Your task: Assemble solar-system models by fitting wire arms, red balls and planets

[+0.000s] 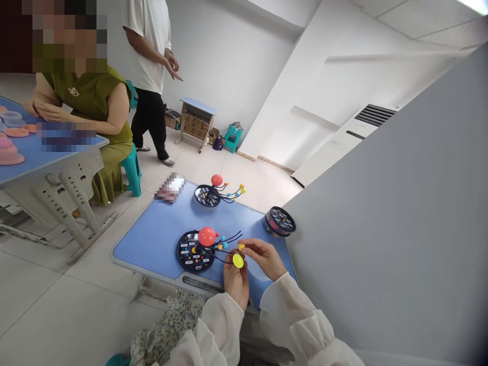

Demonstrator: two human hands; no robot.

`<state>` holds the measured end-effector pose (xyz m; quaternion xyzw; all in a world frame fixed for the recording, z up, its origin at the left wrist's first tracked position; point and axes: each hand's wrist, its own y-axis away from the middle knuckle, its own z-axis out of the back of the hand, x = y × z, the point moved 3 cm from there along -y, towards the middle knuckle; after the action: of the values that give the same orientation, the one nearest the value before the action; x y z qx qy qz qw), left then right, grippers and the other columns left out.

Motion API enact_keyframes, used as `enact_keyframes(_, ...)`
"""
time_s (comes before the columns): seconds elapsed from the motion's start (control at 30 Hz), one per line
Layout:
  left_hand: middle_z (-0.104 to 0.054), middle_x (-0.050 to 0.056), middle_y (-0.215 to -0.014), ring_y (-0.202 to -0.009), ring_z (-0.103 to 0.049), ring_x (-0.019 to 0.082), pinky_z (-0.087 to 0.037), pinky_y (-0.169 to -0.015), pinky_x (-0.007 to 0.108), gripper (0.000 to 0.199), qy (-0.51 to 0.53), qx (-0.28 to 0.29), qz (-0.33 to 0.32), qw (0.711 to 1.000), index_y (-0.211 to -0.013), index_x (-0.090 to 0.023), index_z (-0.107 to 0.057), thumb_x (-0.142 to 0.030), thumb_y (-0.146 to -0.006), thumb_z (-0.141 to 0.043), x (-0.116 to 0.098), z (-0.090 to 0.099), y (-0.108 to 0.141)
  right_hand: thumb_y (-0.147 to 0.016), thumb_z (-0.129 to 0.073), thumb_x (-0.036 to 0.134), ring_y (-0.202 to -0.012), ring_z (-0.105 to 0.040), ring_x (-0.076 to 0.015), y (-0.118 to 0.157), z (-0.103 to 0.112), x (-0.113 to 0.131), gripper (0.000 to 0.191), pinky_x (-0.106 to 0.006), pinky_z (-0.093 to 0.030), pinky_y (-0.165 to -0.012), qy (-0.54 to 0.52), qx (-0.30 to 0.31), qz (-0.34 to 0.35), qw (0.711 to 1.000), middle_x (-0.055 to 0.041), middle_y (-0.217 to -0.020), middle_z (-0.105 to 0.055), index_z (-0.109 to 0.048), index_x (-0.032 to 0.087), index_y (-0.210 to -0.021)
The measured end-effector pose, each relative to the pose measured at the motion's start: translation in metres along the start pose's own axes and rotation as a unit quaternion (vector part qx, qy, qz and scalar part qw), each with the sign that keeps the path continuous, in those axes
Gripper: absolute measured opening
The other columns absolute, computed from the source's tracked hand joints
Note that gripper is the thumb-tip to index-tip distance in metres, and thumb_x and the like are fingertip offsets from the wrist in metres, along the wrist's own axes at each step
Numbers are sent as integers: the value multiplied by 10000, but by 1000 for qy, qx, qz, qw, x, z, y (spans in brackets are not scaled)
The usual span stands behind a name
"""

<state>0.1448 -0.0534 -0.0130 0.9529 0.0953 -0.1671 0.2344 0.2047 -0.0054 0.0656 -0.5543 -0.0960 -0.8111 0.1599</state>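
A solar system model with a round black base [189,258] and a large red ball [207,236] stands on the blue table [152,239]. Thin black wire arms fan out to its right, some carrying small blue and orange balls. At the end of one arm, a yellow disc-like piece [238,261] covers part of my left hand [236,284]. The fingers of that hand are closed around a wire arm near its tip, partly hidden. Between thumb and fingertips my right hand [264,256] pinches a small orange ball [241,246], just above the yellow piece.
A second such model [208,195] stands farther back, and a round black-rimmed container [280,221] sits at the right edge. A grey partition [400,229] rises on the right. At left, a seated person [91,107] works at another table; someone in a white shirt [147,46] stands behind.
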Motion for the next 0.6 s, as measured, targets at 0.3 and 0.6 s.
enact_keyframes(0.3, -680, 19, -784, -827, -660, 150, -503, -753, 238, 81, 3, 8, -4, 1000, -742, -215, -597, -223, -693, -662, 3, 1, -2, -777, -650, 423, -747, -692, -196, -3, 5, 23, 218, -306, -554, -711, 188, 44, 69, 979, -29, -816, -749, -730, 235, -853)
enact_keyframes(0.6, -703, 38, -762, -827, -682, 183, -528, -741, 258, 95, -44, 21, -30, 998, -740, -221, -628, -271, -685, -687, 1, 1, -2, -777, -653, 419, -708, -700, -184, -5, 3, 30, 206, -296, -560, -700, 205, 71, 67, 974, -26, -816, -758, -721, 228, -815)
